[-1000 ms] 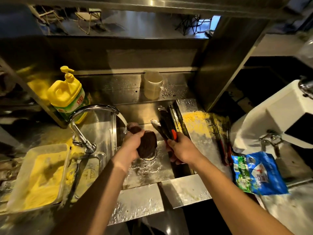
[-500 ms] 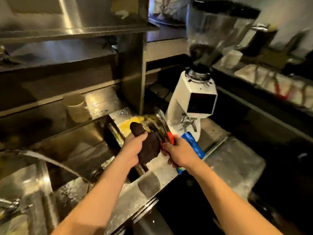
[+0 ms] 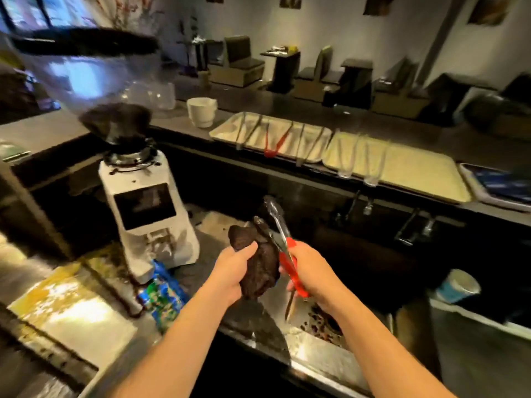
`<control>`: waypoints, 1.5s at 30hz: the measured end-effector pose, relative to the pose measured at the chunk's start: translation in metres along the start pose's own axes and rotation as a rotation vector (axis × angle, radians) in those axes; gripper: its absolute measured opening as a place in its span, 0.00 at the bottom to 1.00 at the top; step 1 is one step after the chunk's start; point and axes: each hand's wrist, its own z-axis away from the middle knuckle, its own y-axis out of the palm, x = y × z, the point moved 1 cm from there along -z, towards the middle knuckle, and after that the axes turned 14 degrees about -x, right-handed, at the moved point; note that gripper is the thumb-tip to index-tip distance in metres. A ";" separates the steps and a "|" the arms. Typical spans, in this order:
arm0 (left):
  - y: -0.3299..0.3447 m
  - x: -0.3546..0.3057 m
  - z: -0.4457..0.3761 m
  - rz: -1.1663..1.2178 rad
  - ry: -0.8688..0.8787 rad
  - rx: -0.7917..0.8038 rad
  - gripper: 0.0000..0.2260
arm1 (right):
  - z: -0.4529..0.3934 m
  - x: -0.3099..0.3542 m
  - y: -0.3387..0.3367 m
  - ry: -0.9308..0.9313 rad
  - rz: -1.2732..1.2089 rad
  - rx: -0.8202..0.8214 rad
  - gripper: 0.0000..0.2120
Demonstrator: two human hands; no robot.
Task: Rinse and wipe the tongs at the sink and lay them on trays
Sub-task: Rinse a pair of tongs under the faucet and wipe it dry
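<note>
My right hand (image 3: 311, 272) grips a pair of tongs (image 3: 277, 222) by the red handle, metal tips pointing up and away. My left hand (image 3: 234, 271) holds a dark brown cloth (image 3: 263, 267) pressed against the tongs' lower arm. On the raised counter behind stand pale trays: the left tray (image 3: 221, 132) holds several tongs, one pair red, and the middle tray (image 3: 416, 173) holds two or three at its left end.
A white coffee grinder (image 3: 146, 214) stands left of my hands, a blue-green packet (image 3: 161, 297) at its foot. A white cup (image 3: 201, 112) sits left of the trays. A paper cup (image 3: 457, 285) is at the right. A yellow-lit steel surface (image 3: 66, 314) lies at lower left.
My view has swung right from the sink to the counter with the trays. Both hands moved away from the basin, still holding cloth and tongs together.
</note>
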 end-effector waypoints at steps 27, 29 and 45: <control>0.246 0.044 0.000 -0.113 -0.181 0.333 0.11 | -0.174 0.023 -0.270 -0.047 0.466 -0.630 0.16; 0.247 0.045 -0.006 -0.131 -0.178 0.335 0.09 | -0.191 0.025 -0.270 -0.012 0.593 -0.662 0.18; 0.244 0.040 -0.029 -0.132 -0.147 0.317 0.12 | -0.245 0.043 -0.278 -0.002 0.734 -0.790 0.35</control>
